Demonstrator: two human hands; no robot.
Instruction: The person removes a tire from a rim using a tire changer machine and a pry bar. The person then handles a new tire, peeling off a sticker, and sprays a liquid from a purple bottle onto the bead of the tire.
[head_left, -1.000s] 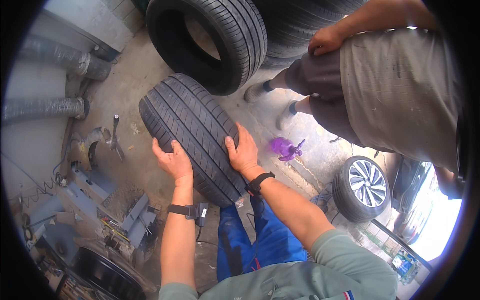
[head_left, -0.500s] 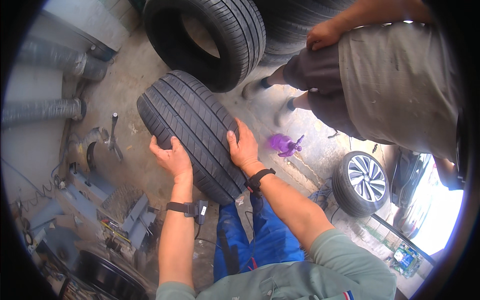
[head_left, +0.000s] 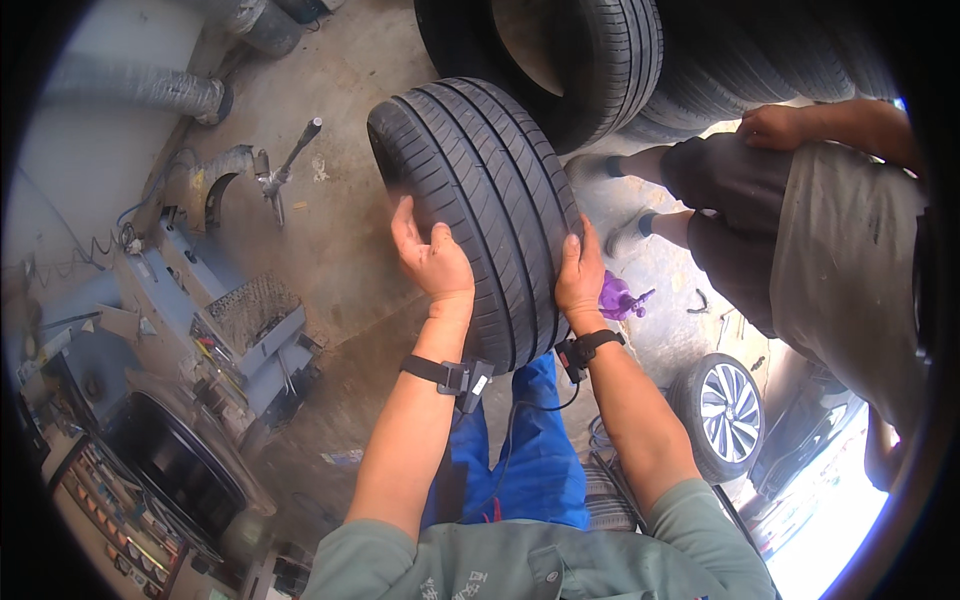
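A black car tire [head_left: 490, 190] without a rim stands on its tread before me, the grooved tread facing me. My left hand [head_left: 436, 255] lies against its left edge, thumb up and fingers toward the sidewall. My right hand [head_left: 582, 270] grips the right edge, its thumb on the tread and its fingers along the side. Between them the two hands hold the tire. Just beyond it stands another bare tire [head_left: 610, 70]. A purple spray bottle [head_left: 622, 298] sits on the floor beside my right hand, partly hidden by it.
Another person [head_left: 850, 230] stands close on the right. A wheel with a silver rim [head_left: 730, 412] lies beyond my right forearm. Stacked tires [head_left: 740, 60] fill the far right. At left are a grey machine [head_left: 215, 310], a metal tool [head_left: 275, 175] and a wrapped pipe [head_left: 150, 85].
My view has turned, so the surroundings shift. The tire, held between both hands, now sits further right and more upright in the picture.
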